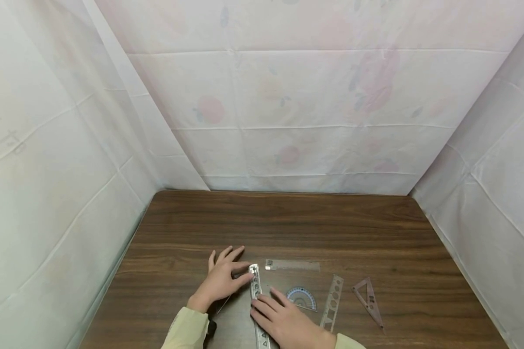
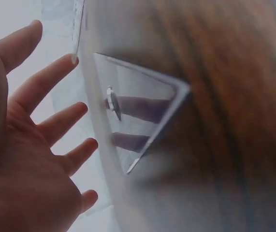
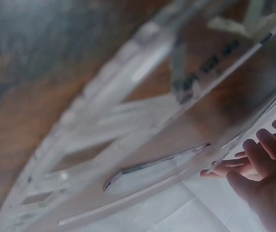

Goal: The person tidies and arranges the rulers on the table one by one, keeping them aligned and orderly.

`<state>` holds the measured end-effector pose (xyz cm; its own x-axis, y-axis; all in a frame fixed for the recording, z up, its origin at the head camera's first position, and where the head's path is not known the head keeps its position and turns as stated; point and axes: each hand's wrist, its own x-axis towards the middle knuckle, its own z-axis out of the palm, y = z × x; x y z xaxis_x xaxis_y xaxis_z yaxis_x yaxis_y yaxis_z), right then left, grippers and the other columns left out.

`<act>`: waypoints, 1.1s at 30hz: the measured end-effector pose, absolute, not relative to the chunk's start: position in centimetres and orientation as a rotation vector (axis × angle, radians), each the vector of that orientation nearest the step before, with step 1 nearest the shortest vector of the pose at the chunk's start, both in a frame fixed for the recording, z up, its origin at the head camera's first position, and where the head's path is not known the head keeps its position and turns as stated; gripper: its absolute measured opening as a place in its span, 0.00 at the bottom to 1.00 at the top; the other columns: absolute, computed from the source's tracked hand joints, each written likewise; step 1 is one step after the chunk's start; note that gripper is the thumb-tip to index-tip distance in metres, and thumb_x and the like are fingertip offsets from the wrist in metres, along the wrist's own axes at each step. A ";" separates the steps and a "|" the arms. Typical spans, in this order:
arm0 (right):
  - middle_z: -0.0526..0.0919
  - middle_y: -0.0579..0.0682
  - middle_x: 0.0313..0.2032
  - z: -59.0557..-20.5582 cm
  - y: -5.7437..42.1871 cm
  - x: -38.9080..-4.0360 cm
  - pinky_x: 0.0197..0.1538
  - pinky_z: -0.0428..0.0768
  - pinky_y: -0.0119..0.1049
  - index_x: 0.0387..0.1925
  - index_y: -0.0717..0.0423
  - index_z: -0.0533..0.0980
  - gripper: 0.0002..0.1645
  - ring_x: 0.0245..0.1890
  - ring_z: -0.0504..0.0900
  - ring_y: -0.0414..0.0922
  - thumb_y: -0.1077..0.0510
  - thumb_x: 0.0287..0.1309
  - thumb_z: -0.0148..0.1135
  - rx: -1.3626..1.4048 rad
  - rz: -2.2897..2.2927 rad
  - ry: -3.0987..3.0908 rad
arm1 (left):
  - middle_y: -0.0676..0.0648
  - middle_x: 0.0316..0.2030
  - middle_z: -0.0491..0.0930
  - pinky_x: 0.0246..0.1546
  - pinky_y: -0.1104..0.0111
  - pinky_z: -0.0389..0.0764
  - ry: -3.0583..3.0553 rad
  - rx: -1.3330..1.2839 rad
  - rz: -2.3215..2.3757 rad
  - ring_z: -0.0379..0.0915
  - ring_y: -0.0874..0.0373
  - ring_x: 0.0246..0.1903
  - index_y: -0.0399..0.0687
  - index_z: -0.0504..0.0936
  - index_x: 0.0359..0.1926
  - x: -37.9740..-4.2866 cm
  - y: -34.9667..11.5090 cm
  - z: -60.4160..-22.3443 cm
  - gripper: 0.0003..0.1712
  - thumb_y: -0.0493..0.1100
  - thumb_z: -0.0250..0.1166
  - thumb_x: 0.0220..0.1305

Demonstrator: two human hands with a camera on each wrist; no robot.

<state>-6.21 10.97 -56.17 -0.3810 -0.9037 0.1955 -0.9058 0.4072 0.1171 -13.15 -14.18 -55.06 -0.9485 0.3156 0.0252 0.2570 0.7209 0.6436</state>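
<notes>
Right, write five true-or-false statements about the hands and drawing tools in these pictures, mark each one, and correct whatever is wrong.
1. The right hand lies partly over the long patterned ruler. True.
2. In the head view, the half-round protractor lies between the long patterned ruler and the ruler with cut-out shapes. True.
3. Of the drawing tools in the head view, the protractor lies farthest right. False: the pinkish set square does.
4. Both hands are balled into fists. False: the left hand has its fingers spread, and the right hand's fingers are extended.
5. The short clear ruler is farther from the person than the protractor. True.
</notes>
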 end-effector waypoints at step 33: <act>0.66 0.61 0.76 -51.6 11.8 -9.0 0.73 0.71 0.55 0.73 0.60 0.68 0.62 0.74 0.70 0.54 0.30 0.44 0.75 1.328 0.255 -2.504 | 0.41 0.71 0.73 0.71 0.33 0.49 2.939 0.455 1.295 0.60 0.34 0.75 0.52 0.81 0.66 -15.5 -14.4 -50.0 0.28 0.51 0.71 0.67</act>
